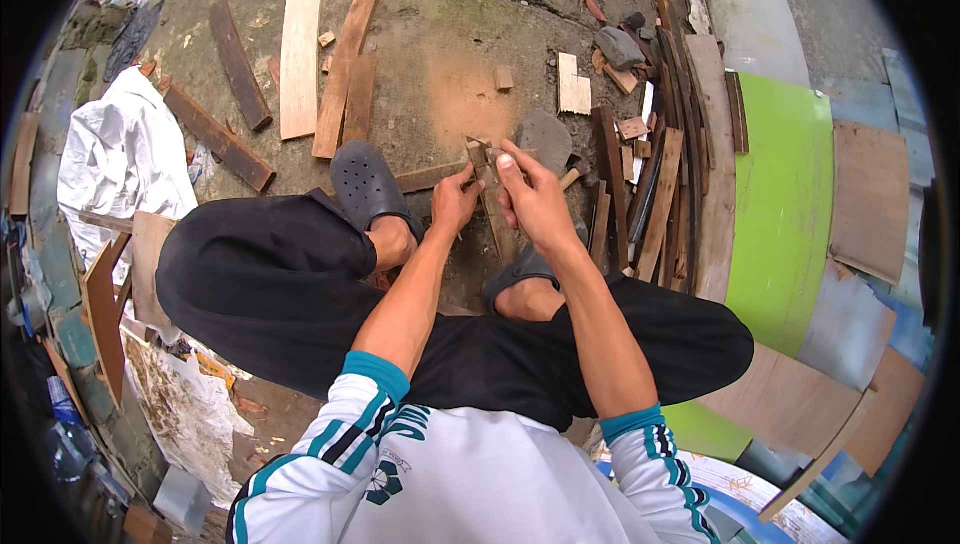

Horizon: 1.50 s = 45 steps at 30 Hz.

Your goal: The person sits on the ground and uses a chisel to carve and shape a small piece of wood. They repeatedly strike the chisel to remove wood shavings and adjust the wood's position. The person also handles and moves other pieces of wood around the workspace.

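Between my feet a narrow wooden strip [492, 219] points away from me, its far end by a crosswise piece of wood [425, 178]. My left hand [456, 202] is closed at the strip's left side, fingertips gripping it near the far end. Over the same end, my right hand [533, 196] is closed with the thumb on top. A thin dark pointed tool [479, 142] sticks out from its fingers to the left; its exact kind is hidden. A light wooden handle [570, 180] lies just right of my right hand.
Reddish sawdust [465, 104] covers the concrete ahead, near a small wood block [503, 77]. Long boards [301, 44] lie ahead left. A pile of wood strips [665, 194] and a green panel [780, 214] are at right. A white cloth [125, 149] lies left. Dark clogs [366, 182] are on my feet.
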{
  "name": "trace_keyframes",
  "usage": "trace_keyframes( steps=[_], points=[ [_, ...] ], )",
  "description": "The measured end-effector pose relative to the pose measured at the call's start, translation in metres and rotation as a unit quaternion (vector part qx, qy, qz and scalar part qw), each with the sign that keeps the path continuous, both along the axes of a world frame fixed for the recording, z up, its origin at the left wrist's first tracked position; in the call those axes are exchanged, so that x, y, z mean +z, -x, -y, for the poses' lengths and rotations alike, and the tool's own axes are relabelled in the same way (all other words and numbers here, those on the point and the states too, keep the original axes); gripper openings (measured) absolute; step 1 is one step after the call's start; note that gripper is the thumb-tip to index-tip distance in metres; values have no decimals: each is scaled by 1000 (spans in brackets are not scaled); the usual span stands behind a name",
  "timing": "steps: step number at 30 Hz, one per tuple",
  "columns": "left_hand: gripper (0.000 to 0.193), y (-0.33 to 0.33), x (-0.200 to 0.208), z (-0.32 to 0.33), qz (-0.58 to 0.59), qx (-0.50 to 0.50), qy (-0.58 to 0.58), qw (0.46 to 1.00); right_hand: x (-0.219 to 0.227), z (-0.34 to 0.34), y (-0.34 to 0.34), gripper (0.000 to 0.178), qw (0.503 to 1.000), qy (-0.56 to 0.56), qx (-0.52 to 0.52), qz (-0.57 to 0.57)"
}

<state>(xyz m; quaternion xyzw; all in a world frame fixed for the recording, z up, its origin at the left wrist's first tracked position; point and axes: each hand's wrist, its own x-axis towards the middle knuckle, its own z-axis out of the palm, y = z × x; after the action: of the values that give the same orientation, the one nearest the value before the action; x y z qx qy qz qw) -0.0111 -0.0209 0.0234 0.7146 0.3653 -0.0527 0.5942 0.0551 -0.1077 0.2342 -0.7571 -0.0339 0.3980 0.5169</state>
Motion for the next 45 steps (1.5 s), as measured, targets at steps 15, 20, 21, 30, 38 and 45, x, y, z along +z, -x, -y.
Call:
trace_keyframes(
  steps=[15,20,21,30,38,45],
  points=[
    [55,7,4,-4,-15,15,23,1000,34,8,22,57,999,5,29,20],
    [55,2,1,-8,-54,21,12,998,80,34,31,57,999,-45,24,7],
    [55,2,0,-2,-49,14,15,999,47,25,12,57,999,-38,7,7],
    [54,9,-4,-5,-30,20,6,999,72,29,44,58,1000,-22,9,-9],
    [53,1,-4,3,-10,-5,-6,1000,0,-10,2,58,1000,17,-22,-4],
    [57,2,8,-2,-58,16,20,998,90,27,37,57,1000,-27,3,0]
  ],
)
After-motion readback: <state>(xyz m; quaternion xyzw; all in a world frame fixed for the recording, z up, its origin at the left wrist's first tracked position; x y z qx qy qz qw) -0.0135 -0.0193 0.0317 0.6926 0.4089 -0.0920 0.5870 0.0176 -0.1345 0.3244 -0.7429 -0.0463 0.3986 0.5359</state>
